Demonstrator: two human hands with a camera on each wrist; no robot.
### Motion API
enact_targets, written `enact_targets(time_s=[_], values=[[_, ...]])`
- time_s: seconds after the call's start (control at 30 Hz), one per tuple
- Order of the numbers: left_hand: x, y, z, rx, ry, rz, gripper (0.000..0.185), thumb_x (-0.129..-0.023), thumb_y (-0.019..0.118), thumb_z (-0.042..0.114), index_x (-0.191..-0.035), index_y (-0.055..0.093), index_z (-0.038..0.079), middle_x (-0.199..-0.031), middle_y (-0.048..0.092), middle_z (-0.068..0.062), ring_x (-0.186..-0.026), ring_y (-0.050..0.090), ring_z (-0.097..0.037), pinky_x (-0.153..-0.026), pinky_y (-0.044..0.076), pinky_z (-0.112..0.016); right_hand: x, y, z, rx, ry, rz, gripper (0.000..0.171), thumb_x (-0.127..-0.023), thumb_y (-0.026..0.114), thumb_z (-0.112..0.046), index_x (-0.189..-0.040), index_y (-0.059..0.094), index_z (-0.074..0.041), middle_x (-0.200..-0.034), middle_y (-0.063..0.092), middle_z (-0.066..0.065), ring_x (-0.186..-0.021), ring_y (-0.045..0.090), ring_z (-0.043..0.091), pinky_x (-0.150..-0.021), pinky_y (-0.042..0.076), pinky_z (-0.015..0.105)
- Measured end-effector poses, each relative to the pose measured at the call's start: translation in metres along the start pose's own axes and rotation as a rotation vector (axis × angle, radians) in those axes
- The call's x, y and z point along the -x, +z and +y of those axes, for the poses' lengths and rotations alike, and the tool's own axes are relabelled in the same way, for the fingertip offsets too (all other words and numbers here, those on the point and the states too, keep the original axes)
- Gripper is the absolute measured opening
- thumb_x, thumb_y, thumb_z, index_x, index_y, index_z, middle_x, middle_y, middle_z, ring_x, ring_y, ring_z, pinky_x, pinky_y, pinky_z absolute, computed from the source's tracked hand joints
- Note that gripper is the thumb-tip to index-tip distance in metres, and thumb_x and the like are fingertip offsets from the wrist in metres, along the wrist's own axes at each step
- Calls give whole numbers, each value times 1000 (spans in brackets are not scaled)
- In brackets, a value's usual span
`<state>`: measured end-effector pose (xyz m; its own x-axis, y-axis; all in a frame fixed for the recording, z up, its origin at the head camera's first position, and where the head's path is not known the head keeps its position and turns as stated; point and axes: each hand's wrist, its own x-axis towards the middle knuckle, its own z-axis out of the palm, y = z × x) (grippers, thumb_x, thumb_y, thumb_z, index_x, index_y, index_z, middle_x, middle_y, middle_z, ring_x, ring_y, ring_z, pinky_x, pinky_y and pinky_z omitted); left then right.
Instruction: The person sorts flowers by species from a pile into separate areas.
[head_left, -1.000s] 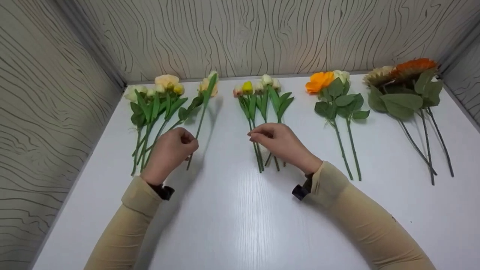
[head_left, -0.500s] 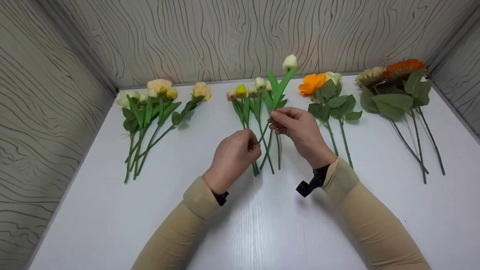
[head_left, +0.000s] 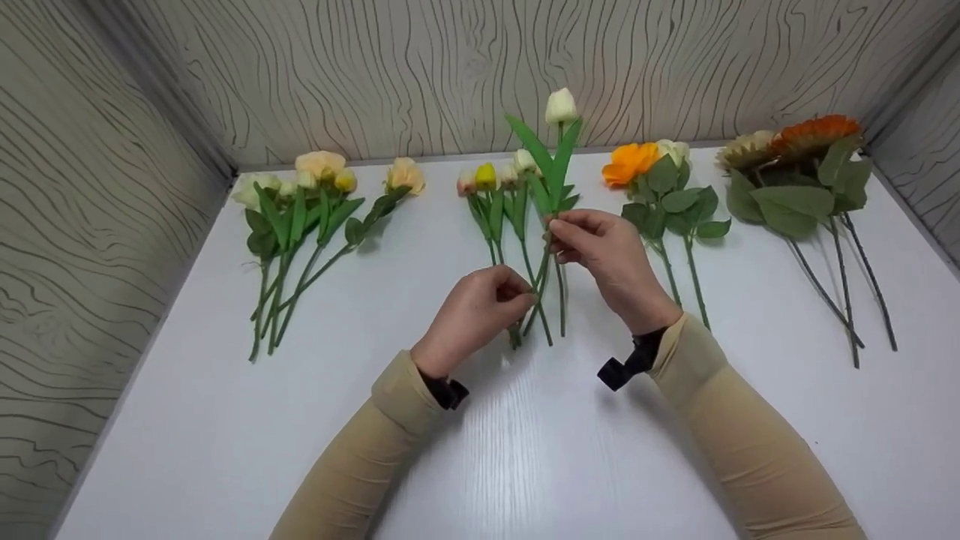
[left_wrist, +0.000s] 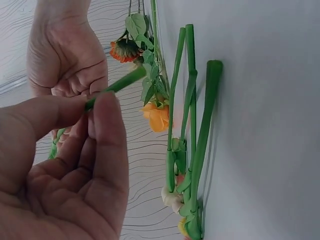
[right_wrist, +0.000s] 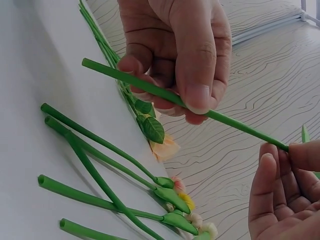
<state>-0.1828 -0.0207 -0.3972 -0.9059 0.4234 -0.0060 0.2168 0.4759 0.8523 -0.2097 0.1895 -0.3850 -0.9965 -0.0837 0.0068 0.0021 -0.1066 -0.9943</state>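
Observation:
A white tulip [head_left: 561,109] with long green leaves stands nearly upright above the middle group of flowers. My left hand [head_left: 480,311] pinches the lower part of its stem between thumb and fingers, the cut end sticking out past the fingertips in the left wrist view. Higher up, just under the leaves, my right hand [head_left: 615,266] pinches the same stem [right_wrist: 245,129]. Behind and below the hands lie several tulips, among them a yellow tulip [head_left: 486,175] and a pink tulip [head_left: 466,182], their stems partly hidden by my left hand.
On the white table [head_left: 225,442], a mixed bunch with a peach flower [head_left: 320,163] lies left, beside a separate peach rose [head_left: 406,176]. To the right lie an orange flower [head_left: 630,165] and large rust-orange blooms [head_left: 814,135]. Patterned panels [head_left: 450,60] border the table.
My left hand has carried the tulip from the left bunch to the middle. My right hand has risen and now pinches its stem too. Over the last half second the tulip has turned more upright.

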Motion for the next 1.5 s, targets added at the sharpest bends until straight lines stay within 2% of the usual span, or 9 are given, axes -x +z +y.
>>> enact_targets(time_s=[0.23, 0.37, 0.47, 0.53, 0.6, 0.7, 0.9, 1.13, 1.5], values=[[2, 0, 2, -16, 9, 0, 7, -98, 71, 17, -102, 70, 11, -90, 67, 1, -72, 62, -14, -65, 51, -29, -1, 6, 5, 23, -11, -5, 41, -95, 76, -20, -125, 67, 6, -104, 71, 13, -84, 66, 19, -76, 58, 28], [2, -8, 3, -146, 31, 20, 14, -101, 68, 22, -108, 72, 12, -95, 68, 2, -78, 61, -13, -70, 52, -30, -9, 4, 4, 97, 20, -9, 39, -97, 74, -20, -125, 67, 5, -106, 70, 14, -85, 66, 20, -76, 58, 28], [3, -22, 3, -295, 27, 97, 18, -102, 63, 24, -112, 73, 13, -99, 69, 3, -83, 61, -11, -74, 52, -31, -23, 0, 3, 211, 68, -26, 36, -99, 72, -21, -125, 68, 3, -110, 69, 15, -87, 66, 21, -79, 58, 28], [4, -32, 3, -360, 12, 160, 19, -103, 62, 24, -113, 73, 13, -101, 69, 2, -84, 62, -11, -74, 52, -31, -35, -2, 3, 291, 118, -39, 34, -100, 70, -21, -124, 68, 2, -112, 68, 15, -89, 66, 21, -80, 58, 28], [4, -40, 2, -381, -5, 213, 19, -103, 61, 23, -113, 74, 13, -102, 69, 2, -83, 62, -12, -73, 52, -32, -45, -2, 4, 360, 173, -57, 32, -100, 69, -19, -125, 68, 2, -113, 67, 15, -90, 65, 22, -81, 57, 28], [5, -48, 2, -370, -17, 251, 20, -104, 60, 24, -113, 74, 14, -103, 69, 2, -82, 62, -12, -73, 52, -33, -57, 3, 7, 421, 238, -79, 32, -101, 67, -17, -127, 68, 1, -115, 67, 16, -90, 65, 21, -81, 58, 29], [4, -46, 3, -352, -22, 227, 20, -104, 59, 25, -111, 75, 15, -101, 70, 3, -84, 62, -11, -74, 52, -33, -72, 15, 17, 488, 280, -97, 34, -101, 66, -15, -130, 66, 2, -114, 68, 17, -88, 66, 19, -79, 58, 29], [4, -43, 2, -368, -23, 203, 19, -104, 60, 26, -109, 75, 16, -99, 70, 4, -83, 62, -11, -73, 52, -32, -74, 18, 21, 580, 283, -85, 31, -100, 68, -19, -125, 71, -1, -103, 72, 13, -84, 66, 18, -80, 57, 33], [1, -40, -9, -381, -36, 172, 19, -104, 59, 25, -109, 75, 15, -100, 70, 3, -84, 63, -12, -76, 53, -33, -62, 9, 14, 537, 220, -71, 34, -101, 65, -17, -130, 68, 1, -118, 68, 14, -96, 69, 23, -88, 58, 37]])
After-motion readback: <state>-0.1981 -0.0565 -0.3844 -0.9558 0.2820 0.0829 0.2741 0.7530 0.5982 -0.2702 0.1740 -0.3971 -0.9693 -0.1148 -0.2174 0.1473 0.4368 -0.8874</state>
